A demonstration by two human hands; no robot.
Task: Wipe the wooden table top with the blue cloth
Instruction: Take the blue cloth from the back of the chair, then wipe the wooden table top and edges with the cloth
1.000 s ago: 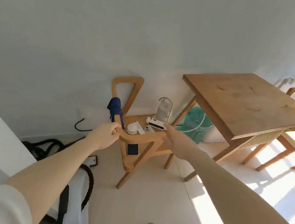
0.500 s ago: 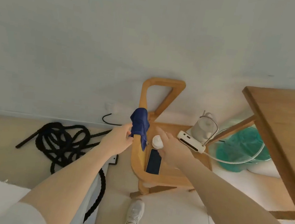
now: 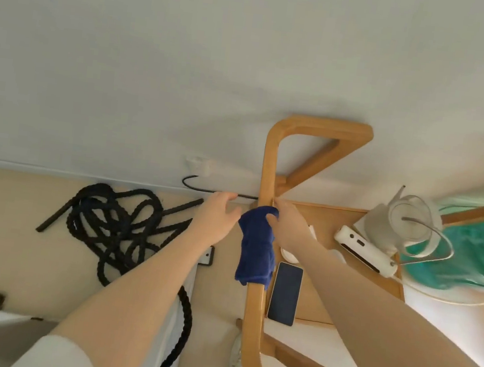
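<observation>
The blue cloth (image 3: 256,246) hangs folded over the curved wooden rail of a chair (image 3: 270,162) in the middle of the view. My right hand (image 3: 288,227) is at the cloth's upper right edge, thumb and fingers pinching its top. My left hand (image 3: 217,217) hovers just left of the cloth with its fingers apart, holding nothing. Of the wooden table only a slanted leg (image 3: 481,211) shows at the right edge; its top is out of view.
On the chair seat lie a dark phone (image 3: 284,296), a white power strip (image 3: 364,254) and a white kettle (image 3: 402,224). A teal bag (image 3: 469,257) sits to the right. A coiled black rope (image 3: 114,222) lies on the floor at the left. The wall is right behind.
I have stepped closer and look more steeply down; the table top has left the view. My right hand moved from the seat to the cloth's top, and my left hand let go of the rail.
</observation>
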